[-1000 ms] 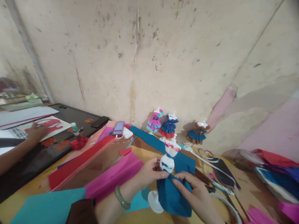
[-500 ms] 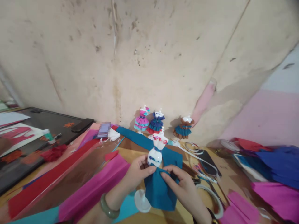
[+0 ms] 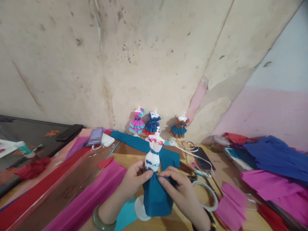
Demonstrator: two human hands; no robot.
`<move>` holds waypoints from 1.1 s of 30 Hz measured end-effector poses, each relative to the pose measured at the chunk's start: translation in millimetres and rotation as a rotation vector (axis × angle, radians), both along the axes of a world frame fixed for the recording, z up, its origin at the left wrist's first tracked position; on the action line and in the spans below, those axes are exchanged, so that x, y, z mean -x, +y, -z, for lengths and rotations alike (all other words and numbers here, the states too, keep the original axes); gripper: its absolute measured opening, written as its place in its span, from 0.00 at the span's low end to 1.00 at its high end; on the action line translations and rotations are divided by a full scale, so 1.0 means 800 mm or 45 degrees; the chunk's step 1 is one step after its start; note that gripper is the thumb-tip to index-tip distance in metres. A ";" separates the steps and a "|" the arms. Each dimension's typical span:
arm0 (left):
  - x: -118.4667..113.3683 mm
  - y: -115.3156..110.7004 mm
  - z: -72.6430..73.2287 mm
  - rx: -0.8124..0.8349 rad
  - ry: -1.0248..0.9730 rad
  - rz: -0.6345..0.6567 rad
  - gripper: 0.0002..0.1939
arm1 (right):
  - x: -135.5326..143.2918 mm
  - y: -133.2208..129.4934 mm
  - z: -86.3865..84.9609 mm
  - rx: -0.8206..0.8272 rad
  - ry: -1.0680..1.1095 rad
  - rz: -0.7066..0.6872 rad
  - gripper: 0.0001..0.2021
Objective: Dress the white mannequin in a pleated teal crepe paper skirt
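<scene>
A small white mannequin (image 3: 152, 158) with red and blue stains stands upright in the middle, its round white base (image 3: 141, 210) partly covered. Against its lower end hangs a sheet of teal crepe paper (image 3: 157, 199), bunched at the top edge. My left hand (image 3: 133, 179) is closed, its thumb pressing the gathered edge to the mannequin and its fingers behind. In a pinch between thumb and forefinger, my right hand (image 3: 179, 187) grips the same edge just to the right. The mannequin's stand is hidden behind the sheet.
Three dressed mannequins, in pink (image 3: 137, 123), navy (image 3: 154, 122) and brown (image 3: 179, 128), line the wall. Crepe strips, such as a magenta strip (image 3: 96, 192), cover the left. Double-sided tape (image 3: 214, 200), a phone (image 3: 203, 158) and blue crepe paper (image 3: 276, 154) lie right. A glue stick (image 3: 25, 149) rests far left.
The view has turned slightly right, so everything sits further left in the picture. Both hands keep their hold on the teal crepe paper at the mannequin, with the fingers barely shifted.
</scene>
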State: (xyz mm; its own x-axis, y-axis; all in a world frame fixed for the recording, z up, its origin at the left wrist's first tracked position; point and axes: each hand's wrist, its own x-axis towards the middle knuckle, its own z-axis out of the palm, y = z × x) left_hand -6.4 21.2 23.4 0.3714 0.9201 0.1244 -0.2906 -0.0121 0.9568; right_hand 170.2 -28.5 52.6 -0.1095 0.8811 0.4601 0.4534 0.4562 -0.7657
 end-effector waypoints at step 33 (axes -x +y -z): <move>-0.009 -0.015 -0.005 0.016 -0.061 0.060 0.23 | -0.005 -0.004 -0.004 -0.010 0.052 0.005 0.03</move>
